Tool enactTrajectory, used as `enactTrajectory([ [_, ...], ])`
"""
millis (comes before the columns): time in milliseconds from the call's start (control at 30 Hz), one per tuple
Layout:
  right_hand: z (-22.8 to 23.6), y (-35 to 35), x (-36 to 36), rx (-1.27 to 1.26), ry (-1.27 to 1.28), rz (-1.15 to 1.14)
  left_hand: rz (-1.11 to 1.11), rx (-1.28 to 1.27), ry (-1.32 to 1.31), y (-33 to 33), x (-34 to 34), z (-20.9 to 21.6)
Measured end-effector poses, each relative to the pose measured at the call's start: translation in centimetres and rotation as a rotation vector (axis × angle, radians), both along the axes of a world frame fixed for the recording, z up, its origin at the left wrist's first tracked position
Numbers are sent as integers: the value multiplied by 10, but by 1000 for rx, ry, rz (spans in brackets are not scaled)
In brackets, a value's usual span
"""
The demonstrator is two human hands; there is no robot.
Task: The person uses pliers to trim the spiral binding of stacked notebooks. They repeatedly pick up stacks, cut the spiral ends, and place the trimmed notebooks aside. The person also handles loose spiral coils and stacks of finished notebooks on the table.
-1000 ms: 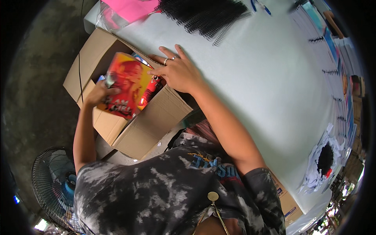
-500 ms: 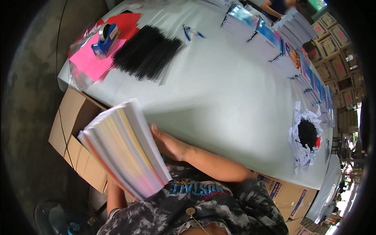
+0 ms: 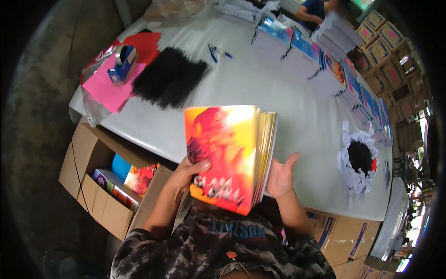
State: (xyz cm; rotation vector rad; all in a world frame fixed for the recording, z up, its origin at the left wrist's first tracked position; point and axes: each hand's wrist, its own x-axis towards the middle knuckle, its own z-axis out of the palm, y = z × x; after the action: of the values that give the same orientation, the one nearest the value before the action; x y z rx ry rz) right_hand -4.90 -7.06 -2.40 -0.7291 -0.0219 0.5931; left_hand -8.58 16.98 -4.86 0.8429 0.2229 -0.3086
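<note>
A thick stack of booklets [image 3: 223, 153] with a red, orange and yellow cover on top is held up in front of my chest, slightly blurred. My left hand [image 3: 186, 174] grips it from the left, its thumb lying on the front cover. On the other side is my right hand [image 3: 281, 177], palm against the page edges and thumb stretched away from the stack; its fingers are partly hidden behind the booklets. Below and left stands an open cardboard box [image 3: 104, 197] with colourful booklets [image 3: 141, 179] inside.
On the pale table [image 3: 148, 125] lie black binding coils [image 3: 169, 76], pliers [image 3: 218, 52], a blue tape dispenser [image 3: 123, 65] on pink sheets and a wrapped bundle of black coils [image 3: 360, 157]. Spiral-bound books [image 3: 306, 53] line the far right. A co-worker [image 3: 312, 14] is behind them.
The stack has swung from the left to in front of my chest, turning its cover into view. My left hand now shows on the cover, and the open box's contents are uncovered.
</note>
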Motion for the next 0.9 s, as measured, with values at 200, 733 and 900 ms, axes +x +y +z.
enactTrajectory([
  [200, -24, 10, 11, -460, -49, 52, -181, 549, -4, -20, 10, 6],
  [733, -42, -28, 5, -516, 229, -88, -280, 1757, 603, 309, -117, -273],
  [900, -43, -32, 8, -519, 203, -79, -1078, 1776, 90, 323, -91, -291],
])
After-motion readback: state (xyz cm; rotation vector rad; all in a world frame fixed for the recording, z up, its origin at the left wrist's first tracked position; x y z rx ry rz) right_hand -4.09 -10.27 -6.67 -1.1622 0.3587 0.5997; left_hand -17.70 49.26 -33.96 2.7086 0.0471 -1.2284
